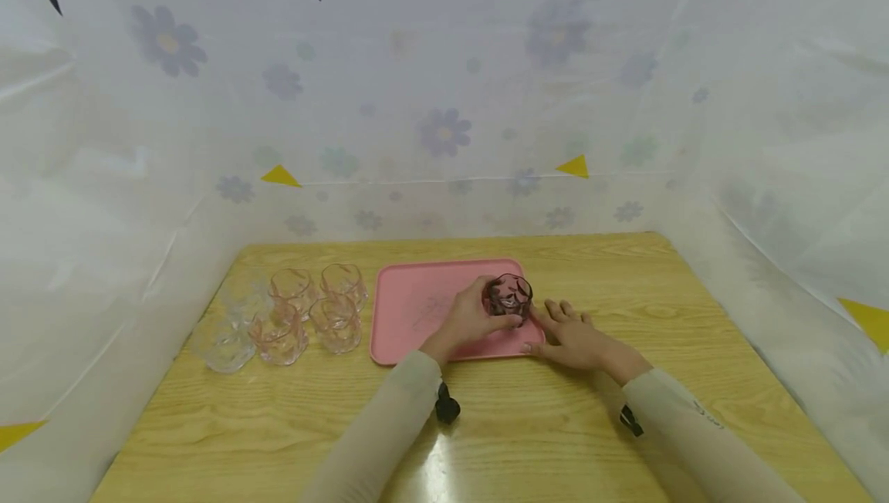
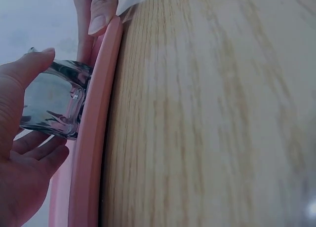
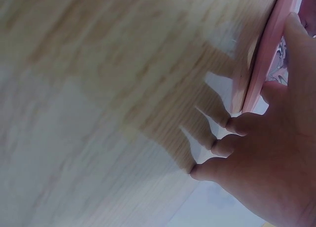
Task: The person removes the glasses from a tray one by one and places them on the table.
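Note:
A dark purple-tinted glass (image 1: 509, 296) stands over the right end of the pink tray (image 1: 399, 310). My left hand (image 1: 467, 316) grips it from the left, the thumb near side and fingers on the far side. In the left wrist view the base of the glass (image 2: 74, 101) is down behind the tray's rim (image 2: 94, 123). My right hand (image 1: 572, 339) lies spread at the tray's right edge. Its thumb touches the rim, and in the right wrist view several fingertips (image 3: 202, 171) rest on the wooden table.
To the left of the tray stand several pale pink glasses (image 1: 336, 323) in a cluster. Clear glasses (image 1: 229, 347) are beside them, further left. White flower-print sheeting (image 1: 444, 206) closes off the wooden table (image 1: 278, 426) at the back and sides.

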The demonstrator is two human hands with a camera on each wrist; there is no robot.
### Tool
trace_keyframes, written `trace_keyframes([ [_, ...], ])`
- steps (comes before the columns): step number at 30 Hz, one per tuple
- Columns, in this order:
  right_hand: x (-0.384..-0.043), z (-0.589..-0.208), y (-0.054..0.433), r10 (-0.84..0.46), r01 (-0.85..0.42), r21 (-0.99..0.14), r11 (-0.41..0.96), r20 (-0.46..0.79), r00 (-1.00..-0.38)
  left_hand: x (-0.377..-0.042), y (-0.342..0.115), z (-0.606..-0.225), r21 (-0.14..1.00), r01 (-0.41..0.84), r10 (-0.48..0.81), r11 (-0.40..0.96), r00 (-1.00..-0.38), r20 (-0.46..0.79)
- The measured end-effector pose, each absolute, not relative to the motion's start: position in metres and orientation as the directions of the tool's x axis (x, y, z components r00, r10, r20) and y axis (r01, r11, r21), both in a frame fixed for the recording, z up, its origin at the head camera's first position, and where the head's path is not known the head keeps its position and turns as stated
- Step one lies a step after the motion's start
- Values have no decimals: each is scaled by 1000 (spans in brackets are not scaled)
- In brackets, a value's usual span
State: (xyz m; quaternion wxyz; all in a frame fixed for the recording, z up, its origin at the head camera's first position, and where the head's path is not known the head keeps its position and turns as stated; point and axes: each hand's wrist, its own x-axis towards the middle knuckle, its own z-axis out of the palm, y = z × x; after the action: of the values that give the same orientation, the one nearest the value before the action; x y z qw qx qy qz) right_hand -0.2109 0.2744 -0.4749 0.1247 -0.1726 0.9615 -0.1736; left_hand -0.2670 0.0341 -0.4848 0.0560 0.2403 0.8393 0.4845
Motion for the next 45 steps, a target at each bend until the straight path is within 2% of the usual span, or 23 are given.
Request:
trace_keyframes([
  [7,-209,-475,273,-388,-297,-402,866,-166,-907,-265,34,-487,841,346,442,415,-885,146],
  [18,-213,-475,273,-375,-292,-360,886,-184,-908,-265,24,-484,833,371,411,410,-890,194],
  [25,-215,-476,276,-370,-282,-374,884,-190,-909,-262,6,-470,854,343,368,391,-909,197],
  [45,-218,-479,284,-384,-291,-393,872,-182,-905,-245,-61,-446,826,415,294,383,-902,317],
])
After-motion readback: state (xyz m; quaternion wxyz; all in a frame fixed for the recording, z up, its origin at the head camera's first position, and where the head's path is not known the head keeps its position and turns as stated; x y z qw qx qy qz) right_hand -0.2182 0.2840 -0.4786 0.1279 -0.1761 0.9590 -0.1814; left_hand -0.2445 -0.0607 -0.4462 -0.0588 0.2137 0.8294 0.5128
